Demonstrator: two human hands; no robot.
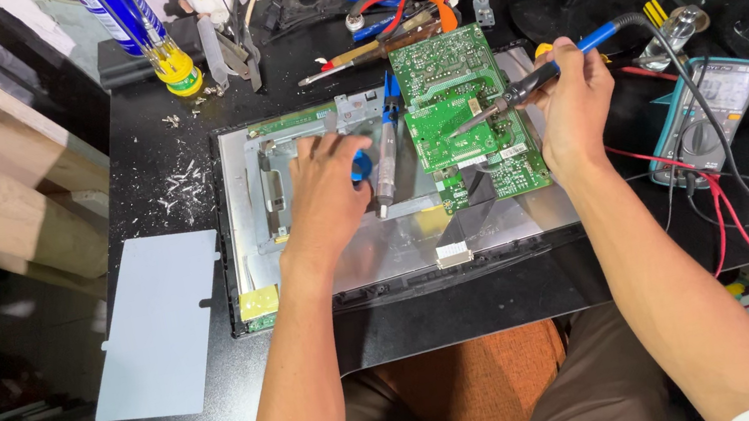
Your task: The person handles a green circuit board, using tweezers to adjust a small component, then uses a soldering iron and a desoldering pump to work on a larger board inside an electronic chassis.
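Note:
My right hand (573, 111) grips a soldering iron (526, 86) with a blue and black handle, its tip resting on a green circuit board (462, 125). The board lies on the metal back of an opened flat monitor (343, 266). My left hand (323, 194) rests palm-down on the metal panel, its fingers closing around the blue end of a silver pump-like tool (383, 158) that lies beside the board. A small blue-handled tool (390, 94) lies just above the silver one.
A multimeter (709, 116) with red and black leads sits at the right. Screwdrivers, pliers and a brush (403, 18) lie at the back. A spray can (128, 23) stands at back left. A pale plastic sheet (160, 322) lies on the black table's left part.

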